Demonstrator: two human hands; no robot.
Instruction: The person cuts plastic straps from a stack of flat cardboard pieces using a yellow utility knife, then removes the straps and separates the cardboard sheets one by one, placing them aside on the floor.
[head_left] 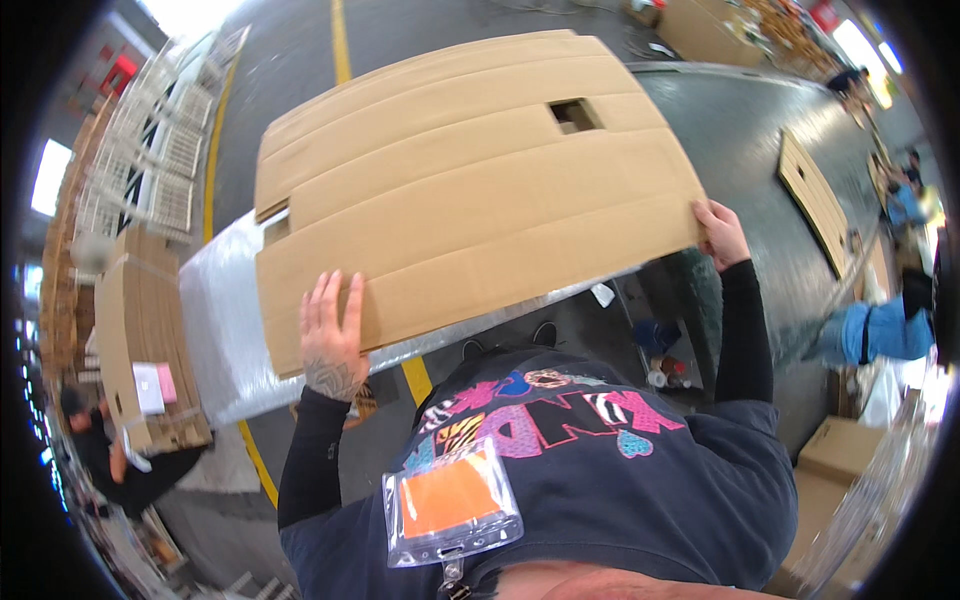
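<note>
Two hands bear on one flat cardboard sheet (470,180), a folded, unassembled box blank with scored panel lines and a small rectangular cut-out toward its far right. Read from the left: a stack of similar folded cardboard (145,340) stands beside the desk (215,330), whose pale wrapped surface shows under the sheet's left and near edges. My left hand (332,335) lies palm down on the sheet's near left corner, fingers spread and flat, pressing rather than gripping; the thumb's position I cannot tell. The sheet's long axis runs left to right across my body, tilted so that its right end sits farther from me and overhangs the desk above the grey floor (740,130). My right hand (720,233) closes on that right short edge, fingers curled over the cardboard, thumb hidden beneath. The sheet thus lies ahead of and between both hands, the left one nearer my chest, the right one reaching outward at arm's length. Further right, another flat cardboard piece (815,200) rests on the floor, well apart, near other people at the frame's rim.
</note>
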